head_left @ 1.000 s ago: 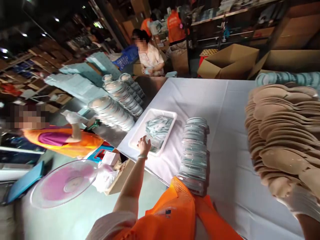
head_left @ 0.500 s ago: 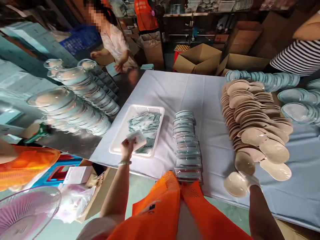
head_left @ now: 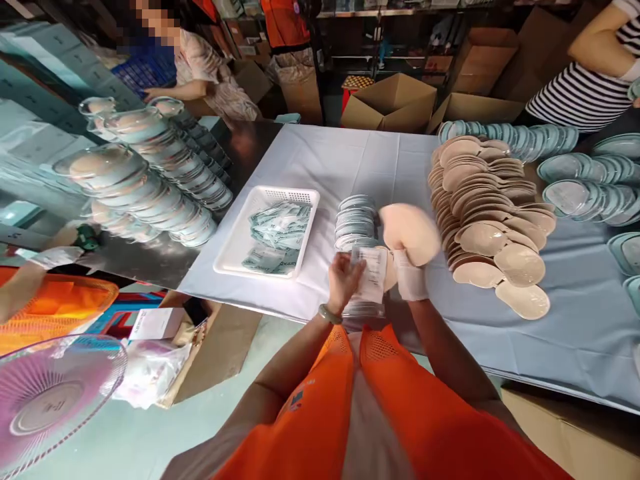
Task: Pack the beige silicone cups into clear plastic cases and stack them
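Jutting rightward from the left hand [head_left: 344, 281] is a packet [head_left: 372, 272].

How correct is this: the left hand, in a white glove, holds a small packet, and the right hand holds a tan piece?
Not quite: the left hand is bare, with a bangle at its wrist, as the head view shows. It does hold a small packet, and the right hand does hold a tan piece.

Worn items, lower centre of the frame: bright orange vest [head_left: 440, 427], parted in front, with perforated mesh panels [head_left: 383, 350] and a small dark marking [head_left: 296, 400]; pale shirt [head_left: 367, 433] beneath; pale bangle [head_left: 329, 315], left wrist; whitish glove [head_left: 413, 285], right hand [head_left: 408, 267].
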`<state>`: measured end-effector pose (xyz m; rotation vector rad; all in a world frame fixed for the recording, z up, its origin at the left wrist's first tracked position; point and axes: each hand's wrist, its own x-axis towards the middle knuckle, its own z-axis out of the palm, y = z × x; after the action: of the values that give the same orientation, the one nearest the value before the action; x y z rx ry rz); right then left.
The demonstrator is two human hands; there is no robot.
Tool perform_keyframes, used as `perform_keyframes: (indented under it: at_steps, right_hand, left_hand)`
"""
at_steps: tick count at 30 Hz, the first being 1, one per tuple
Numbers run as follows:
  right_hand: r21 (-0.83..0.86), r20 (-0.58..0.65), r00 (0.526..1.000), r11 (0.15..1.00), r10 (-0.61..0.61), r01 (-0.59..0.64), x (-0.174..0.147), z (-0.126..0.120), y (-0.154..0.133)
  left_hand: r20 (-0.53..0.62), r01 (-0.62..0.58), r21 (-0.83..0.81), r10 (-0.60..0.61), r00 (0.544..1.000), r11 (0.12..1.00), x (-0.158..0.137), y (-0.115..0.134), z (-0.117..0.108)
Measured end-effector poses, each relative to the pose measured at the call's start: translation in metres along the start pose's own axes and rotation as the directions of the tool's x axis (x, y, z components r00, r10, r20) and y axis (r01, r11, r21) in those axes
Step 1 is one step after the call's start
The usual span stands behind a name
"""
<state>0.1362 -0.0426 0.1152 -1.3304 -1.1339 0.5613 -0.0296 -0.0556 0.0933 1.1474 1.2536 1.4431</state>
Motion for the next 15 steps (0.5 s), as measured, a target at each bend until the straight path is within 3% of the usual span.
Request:
perform_keyframes:
  at_steps: [1,2,3,4,5,6,7,8,9,11,13,15]
  right_hand:
    - [-0.085,0.068,0.991,0.989,-0.112,0.117,-0.002,-0.005,-0.008]
    - [-0.149,0.193,0.951,0.951,-0.241,0.271,-0.005,-0.014,-0.014]
    - [-0.169,0.344,0.865,0.882,-0.365,0.439,-0.009,-0.024,-0.018]
    - [-0.146,0.485,0.735,0.784,-0.474,0.603,-0.014,-0.034,-0.019]
    - [-0.119,0.603,0.572,0.647,-0.556,0.753,-0.019,-0.043,-0.017]
    - [-0.099,0.679,0.432,0.509,-0.593,0.855,-0.023,-0.049,-0.012]
    - [-0.109,0.712,0.366,0.42,-0.599,0.901,-0.026,-0.054,-0.004]
    - [-0.155,0.705,0.395,0.416,-0.589,0.896,-0.028,-0.056,0.006]
    - [-0.217,0.67,0.488,0.482,-0.559,0.849,-0.028,-0.057,0.017]
    - [-0.294,0.519,0.749,0.737,-0.412,0.609,-0.028,-0.058,0.04]
    - [-0.265,0.342,0.918,0.917,-0.2,0.299,-0.031,-0.062,0.063]
    - [-0.184,0.15,0.988,0.983,0.026,0.002,-0.039,-0.072,0.083]
  left_hand:
    - [-0.025,-0.026,-0.022,0.026,0.999,0.999,0.003,-0.001,-0.005]
    - [-0.042,-0.054,-0.061,0.052,0.998,0.997,0.005,0.0,-0.01]
    - [-0.037,-0.08,-0.111,0.076,0.996,0.991,0.005,0.001,-0.013]
    - [-0.006,-0.097,-0.164,0.097,0.995,0.982,0.003,0.002,-0.015]
    - [0.048,-0.099,-0.21,0.111,0.993,0.973,-0.001,0.003,-0.015]
    - [0.124,-0.081,-0.243,0.113,0.986,0.967,-0.007,0.005,-0.015]
    - [0.215,-0.04,-0.259,0.098,0.972,0.965,-0.014,0.005,-0.015]
    - [0.311,0.019,-0.256,0.064,0.948,0.967,-0.022,0.005,-0.016]
    - [0.394,0.079,-0.235,0.02,0.919,0.969,-0.03,0.002,-0.017]
    - [0.436,0.108,-0.126,-0.043,0.899,0.986,-0.047,-0.009,-0.023]
    - [0.316,-0.034,0.13,-0.008,0.949,0.991,-0.062,-0.031,-0.029]
    - [0.187,-0.177,0.472,0.098,0.978,0.864,-0.075,-0.06,-0.03]
